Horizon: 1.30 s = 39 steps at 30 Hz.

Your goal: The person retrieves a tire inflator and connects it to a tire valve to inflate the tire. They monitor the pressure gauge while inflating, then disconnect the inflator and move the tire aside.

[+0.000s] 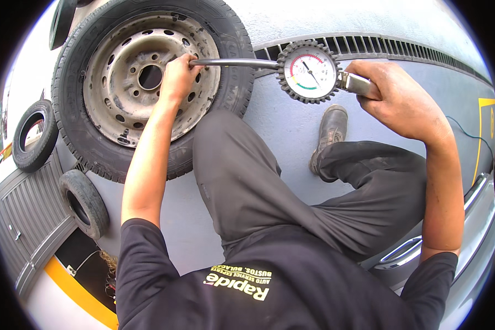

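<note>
A large black tire [234, 44] on a worn, beige steel wheel rim [105, 91] stands in front of me at the left. Over the rim, my left hand [179, 80] is closed on the end of a dark hose [236, 62]; its fingers hide the tip, so I cannot tell whether it sits on a valve. The hose runs right to a tire inflator gauge [312, 74] with a white round dial and a ribbed black rubber guard. My right hand [399, 99] grips the gauge's metal handle [360, 86], with the dial facing up.
Two loose tires, one upper [36, 135] and one lower [83, 203], stand at the left beside a grey ribbed shutter [30, 203]. A floor drain grate [368, 45] crosses behind the gauge. A silver car [473, 242] is close at my right. My knee [223, 132] is against the big tire.
</note>
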### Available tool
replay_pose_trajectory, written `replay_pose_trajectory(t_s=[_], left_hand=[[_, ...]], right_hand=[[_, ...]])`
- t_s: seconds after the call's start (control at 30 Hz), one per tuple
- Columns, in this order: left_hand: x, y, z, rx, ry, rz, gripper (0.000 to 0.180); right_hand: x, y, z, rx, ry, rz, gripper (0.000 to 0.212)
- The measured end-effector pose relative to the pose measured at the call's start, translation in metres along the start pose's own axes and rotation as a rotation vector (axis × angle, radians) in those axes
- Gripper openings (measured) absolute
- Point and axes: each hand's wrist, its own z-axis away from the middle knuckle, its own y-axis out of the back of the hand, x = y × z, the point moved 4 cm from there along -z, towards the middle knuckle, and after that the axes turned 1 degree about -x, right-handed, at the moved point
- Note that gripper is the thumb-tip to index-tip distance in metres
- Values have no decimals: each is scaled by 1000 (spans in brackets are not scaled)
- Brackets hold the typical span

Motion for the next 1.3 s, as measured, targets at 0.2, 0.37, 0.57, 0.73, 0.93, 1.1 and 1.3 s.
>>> replay_pose_trajectory(t_s=[0.2, 0.37, 0.57, 0.73, 0.93, 1.1, 1.3], left_hand=[[-1, -17, 10, 118, -154, -69, 25], [-3, -24, 9, 87, -248, -163, 22], [3, -26, 0, 12, -355, -238, 15], [4, -25, 0, 36, -403, -208, 9], [4, -26, -2, 34, -456, -217, 10], [4, -25, -7, 13, -404, -232, 12], [1, -17, -2, -2, -426, -411, 30]], right_hand=[[-3, -29, 13, -91, 42, 52, 15], [8, -48, 21, -141, -17, 50, 15], [16, -59, 24, -231, -82, 72, 17], [17, -55, 20, -269, -109, 77, 16], [11, -55, 15, -236, -94, 67, 15], [12, -57, 15, -289, -160, 107, 15], [11, -66, 21, -200, -172, 142, 18]])
